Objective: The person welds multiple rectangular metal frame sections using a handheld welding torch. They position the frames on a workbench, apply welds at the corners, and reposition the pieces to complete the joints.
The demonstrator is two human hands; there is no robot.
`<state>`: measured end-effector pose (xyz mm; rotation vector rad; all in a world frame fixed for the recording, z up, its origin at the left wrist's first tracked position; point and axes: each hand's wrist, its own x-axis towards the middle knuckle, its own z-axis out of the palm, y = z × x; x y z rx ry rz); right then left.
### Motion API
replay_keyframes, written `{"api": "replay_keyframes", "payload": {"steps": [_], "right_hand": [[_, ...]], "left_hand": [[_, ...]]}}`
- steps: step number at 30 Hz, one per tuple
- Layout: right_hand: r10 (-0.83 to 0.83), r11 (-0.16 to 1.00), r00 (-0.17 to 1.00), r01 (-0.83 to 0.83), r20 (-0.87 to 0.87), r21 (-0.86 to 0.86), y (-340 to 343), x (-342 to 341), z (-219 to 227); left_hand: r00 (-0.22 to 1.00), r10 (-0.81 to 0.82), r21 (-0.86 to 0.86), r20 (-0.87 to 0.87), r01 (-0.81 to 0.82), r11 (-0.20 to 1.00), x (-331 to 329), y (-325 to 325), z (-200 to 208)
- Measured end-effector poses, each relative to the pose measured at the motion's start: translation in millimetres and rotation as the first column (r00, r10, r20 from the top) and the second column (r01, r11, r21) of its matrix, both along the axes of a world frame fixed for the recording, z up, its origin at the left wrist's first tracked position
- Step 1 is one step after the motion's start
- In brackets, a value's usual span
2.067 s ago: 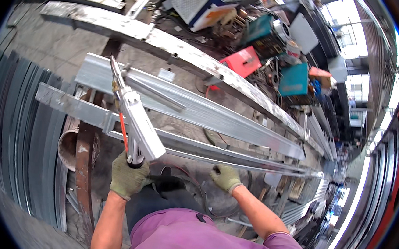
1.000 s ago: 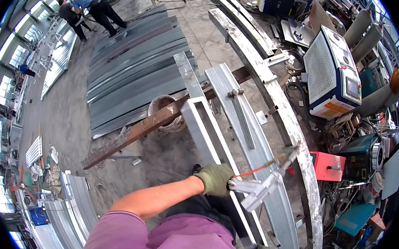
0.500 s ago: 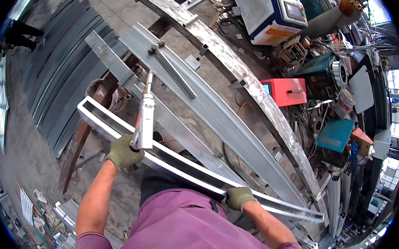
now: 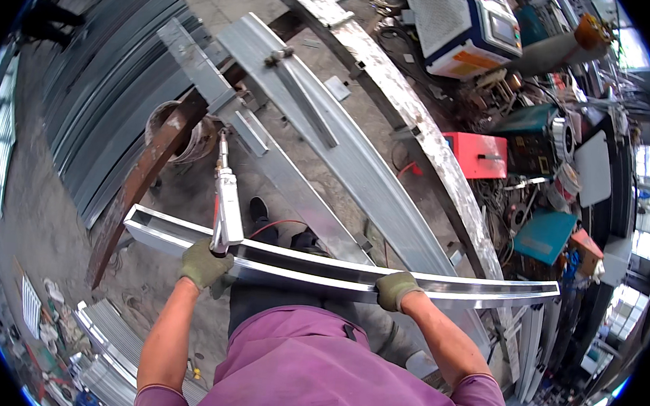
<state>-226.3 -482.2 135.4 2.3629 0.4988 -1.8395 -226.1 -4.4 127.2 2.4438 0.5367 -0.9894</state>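
In front of my waist lies a long, narrow, shiny metal frame [image 4: 471,291], nearly level across the view, its long slot dark inside. My left hand [image 4: 207,265], in a green work glove, is closed at its left part and also at the base of a white and silver welding gun [image 4: 227,199]. The gun's nozzle points away from me; fingers under the frame are partly hidden. My right hand [image 4: 396,291], gloved alike, grips the frame's near side right of the middle. Just beyond lies a flat metal bar [image 4: 288,189] on a rusty beam [image 4: 163,141].
Wide grey channels [image 4: 366,164] and a long scuffed beam [image 4: 395,94] slant across ahead. Stacked metal profiles [image 4: 117,80] cover the left floor. A bucket [image 4: 192,143] stands by the rusty beam. A red machine [image 4: 477,155] and a white-blue cabinet [image 4: 461,30] stand right. A person's dark legs [image 4: 49,21] show far left.
The frame has swung closer to level, its right end moving away from me and its left end toward me. Both hands stay on it. The welding gun has tilted left with my left hand.
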Motion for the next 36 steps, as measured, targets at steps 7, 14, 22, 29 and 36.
{"api": "replay_keyframes", "payload": {"steps": [7,14,22,29,36], "right_hand": [[0.120,0.993,0.993,-0.120,-0.016,0.009,-15.4,17.2,-51.8],[0.231,0.972,0.968,-0.235,-0.102,-0.032,-15.2,26.6,-67.1],[-0.009,0.999,0.981,0.016,0.196,-0.037,-12.4,12.9,-62.2],[-0.116,0.966,0.805,-0.046,0.583,0.255,28.0,-57.0,-49.7],[-0.042,0.981,0.684,-0.111,0.728,0.161,129.0,-95.2,-76.4]], "left_hand": [[0.997,0.051,0.021,-0.054,-0.050,0.999,-27.9,-10.5,-9.6],[0.990,0.114,0.028,-0.080,-0.112,0.993,-36.3,-10.8,-15.9],[0.987,0.145,-0.038,-0.071,-0.148,0.988,-22.5,-9.7,-24.1],[0.987,0.150,-0.146,-0.062,-0.157,0.977,-15.9,-7.2,-44.5],[0.975,0.221,-0.294,0.018,-0.206,0.933,-33.1,0.7,-49.5]]}}
